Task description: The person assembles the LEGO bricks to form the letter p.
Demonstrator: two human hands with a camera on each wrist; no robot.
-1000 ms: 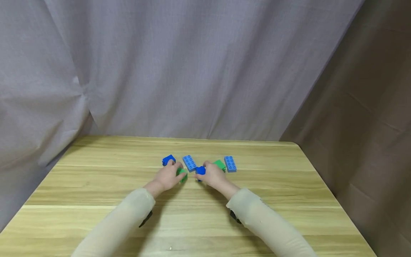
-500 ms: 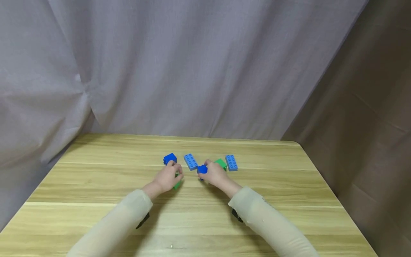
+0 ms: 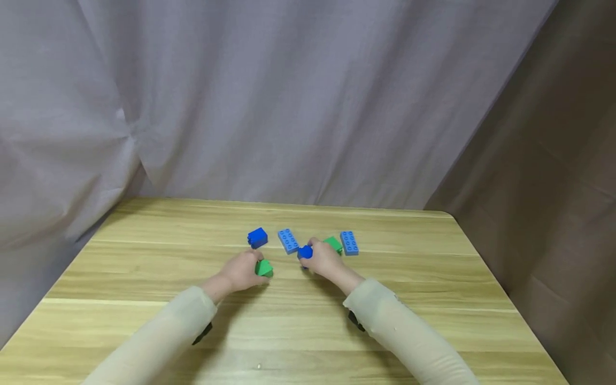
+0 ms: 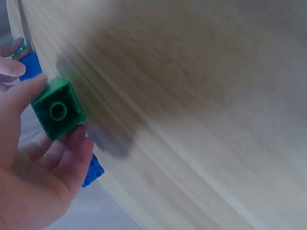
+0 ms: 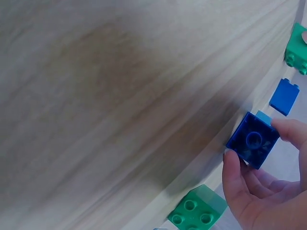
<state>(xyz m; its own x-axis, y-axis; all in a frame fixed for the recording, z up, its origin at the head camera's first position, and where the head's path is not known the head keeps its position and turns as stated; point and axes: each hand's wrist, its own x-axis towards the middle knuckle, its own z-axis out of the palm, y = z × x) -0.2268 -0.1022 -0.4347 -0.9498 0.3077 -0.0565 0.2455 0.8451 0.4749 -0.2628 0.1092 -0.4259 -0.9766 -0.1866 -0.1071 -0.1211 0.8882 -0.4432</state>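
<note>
The left hand [image 3: 240,271] is closed to the width of a small green brick [image 3: 264,268], gripping it between thumb and fingers. The right hand [image 3: 324,260] grips a dark blue brick [image 3: 305,252] in the same manner. In both wrist views, the hollow underside faces the wrist camera; the opposed grip probably serves to steady each brick and keep its studded side unobstructed. Whether either held brick touches the surface [image 3: 308,331] cannot be told.

A spare blue brick [image 3: 258,237] lies beyond the left hand, on its side, studs pointing left. One light blue brick [image 3: 288,241] lies studs up between the hands, just beside the dark blue brick. A second green brick [image 3: 333,244] and the far-right light blue brick [image 3: 349,243] sit beside the right hand, presumably for easy reach.
</note>
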